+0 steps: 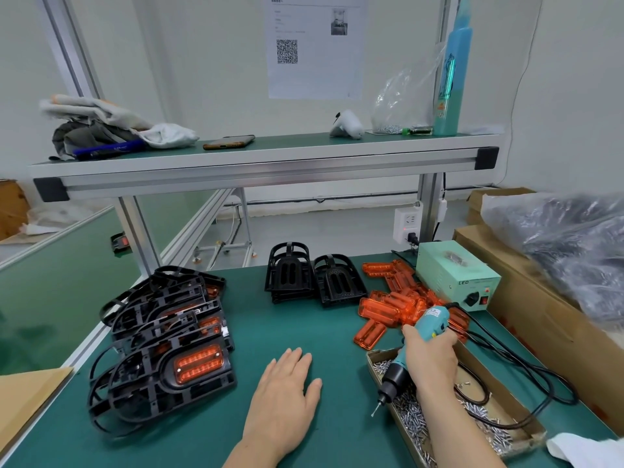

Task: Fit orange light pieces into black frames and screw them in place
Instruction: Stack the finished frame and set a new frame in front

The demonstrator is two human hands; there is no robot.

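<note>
Green mat [304, 332], black frames [290, 275], translucent orange light pieces [378, 312], teal-and-black screwdriver [405, 359], silver screws [412, 417].

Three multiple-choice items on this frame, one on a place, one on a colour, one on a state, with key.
1. Where do the loose orange light pieces lie? A) on the floor B) beside the power supply box C) inside a drawer
2. The body of the electric screwdriver is: A) teal B) yellow C) red
3. The left hand is: A) a fist B) pointing upward C) flat on the mat
Key: 1 B, the pile lies next to the box; 2 A, teal shows above the right hand; 3 C, fingers straight, nothing held.
</note>
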